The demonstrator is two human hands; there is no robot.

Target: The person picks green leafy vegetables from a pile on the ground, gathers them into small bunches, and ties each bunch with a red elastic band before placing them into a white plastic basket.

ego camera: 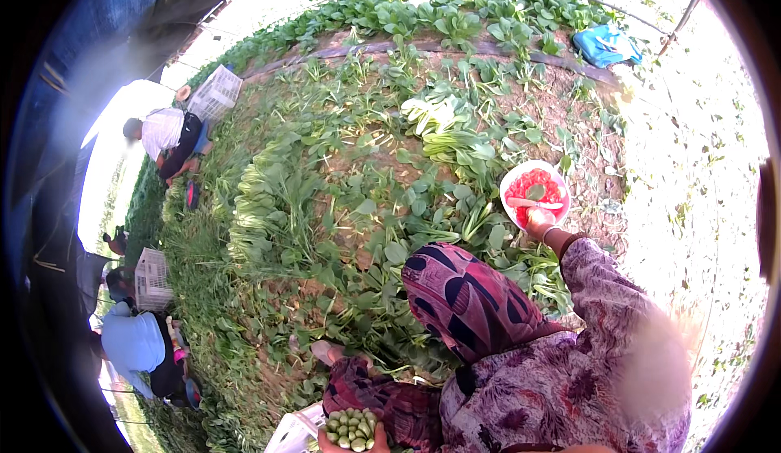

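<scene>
My left hand (354, 444), at the bottom edge, is closed around a bundle of leafy greens (351, 427), its pale cut stem ends facing up. Out to the right, my right hand (539, 221) reaches over the near rim of a pale plastic bowl (507, 200). Red strips or bands (529, 180) fill the bowl; a green leaf (536, 192) and a long pink-white object, possibly a knife (534, 203), lie on them. My fingers meet or nearly meet that object; whether they grip it cannot be told. A knee in patterned cloth (470, 294) stands between my hands.
Cut greens lie in a long row (259, 203) and a pile (448, 126). A white plastic crate (296, 431) is beside my left hand. Co-workers crouch at left (161, 133), (134, 340) near white crates (213, 94), (152, 279). A blue bag (606, 45) lies at upper right.
</scene>
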